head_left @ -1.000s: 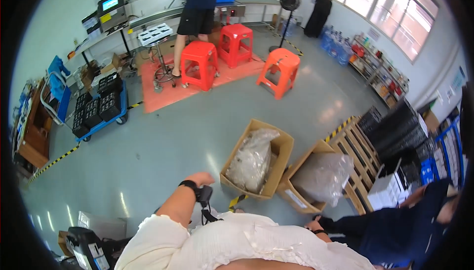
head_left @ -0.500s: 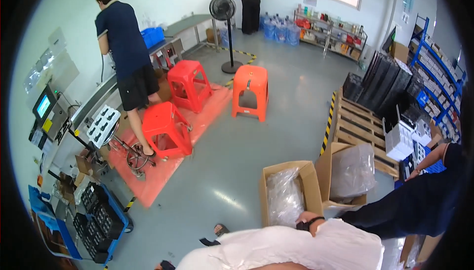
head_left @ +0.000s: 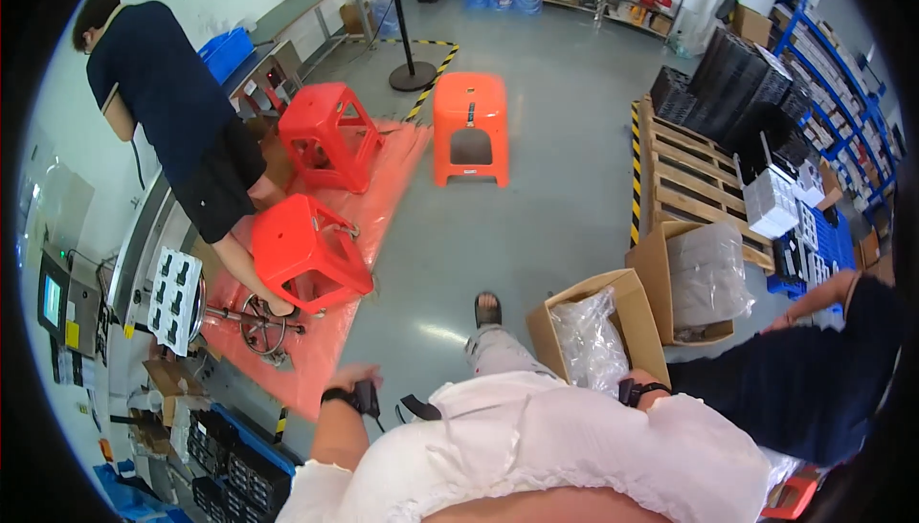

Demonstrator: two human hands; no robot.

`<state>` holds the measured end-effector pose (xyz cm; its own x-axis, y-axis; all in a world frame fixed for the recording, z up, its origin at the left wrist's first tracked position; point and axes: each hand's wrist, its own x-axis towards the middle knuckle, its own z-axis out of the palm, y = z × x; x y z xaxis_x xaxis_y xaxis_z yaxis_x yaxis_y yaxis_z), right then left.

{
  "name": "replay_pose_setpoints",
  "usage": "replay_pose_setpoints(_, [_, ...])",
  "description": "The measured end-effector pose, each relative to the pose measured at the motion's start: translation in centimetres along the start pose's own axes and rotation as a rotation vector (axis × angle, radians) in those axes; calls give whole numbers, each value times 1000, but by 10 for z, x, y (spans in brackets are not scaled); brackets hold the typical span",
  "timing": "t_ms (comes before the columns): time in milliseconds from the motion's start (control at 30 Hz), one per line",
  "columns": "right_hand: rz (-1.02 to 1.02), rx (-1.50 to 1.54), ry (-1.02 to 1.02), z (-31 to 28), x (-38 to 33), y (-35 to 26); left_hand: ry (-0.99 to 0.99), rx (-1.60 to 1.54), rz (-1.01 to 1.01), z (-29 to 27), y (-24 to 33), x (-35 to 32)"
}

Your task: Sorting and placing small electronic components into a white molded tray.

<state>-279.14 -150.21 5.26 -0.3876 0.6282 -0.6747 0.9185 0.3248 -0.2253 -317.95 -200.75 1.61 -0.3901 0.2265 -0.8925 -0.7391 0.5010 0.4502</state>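
Observation:
My left hand point(head_left: 356, 377) is out in front at the left, smeared by motion, with a black band and small black device point(head_left: 366, 398) at the wrist. Its nearest surroundings are the floor and a red plastic sheet. At the right, my right hand point(head_left: 639, 376) is beside an open cardboard box point(head_left: 643, 317) holding clear plastic bags point(head_left: 586, 339). A black band point(head_left: 636, 391) circles that wrist, and the fingers are too hidden to read. Whether this hand touches the box, I cannot tell.
Red stools point(head_left: 311, 250) stand on the red sheet point(head_left: 397, 164); an orange stool point(head_left: 470, 126) is ahead. One person point(head_left: 172, 92) works at the left bench, another point(head_left: 795, 360) is close on my right. A second box point(head_left: 651, 269), a wooden pallet point(head_left: 684, 174) and a fan point(head_left: 402, 35) stand around.
My view has shifted forward and downward, and my left forearm has come into sight. A sandalled foot is now farther ahead. My right hand stays near the box.

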Motion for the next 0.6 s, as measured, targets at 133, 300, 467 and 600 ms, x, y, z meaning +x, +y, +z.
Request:
replay_pose_setpoints(133, [-131, -195, -18, -45, 103, 7, 127, 387, 289, 32, 146, 17])
replay_pose_setpoints(300, [-420, -469, -61, -93, 274, -71, 49, 590, 481, -77, 144, 124])
replay_pose_setpoints(467, [-422, -287, 365, -111, 384, -239, 353, 151, 324, -132, 139, 141])
replay_pose_setpoints(600, [-183, -15, -252, -174, 325, -453, 344, 250, 100, -191, 172, 176])
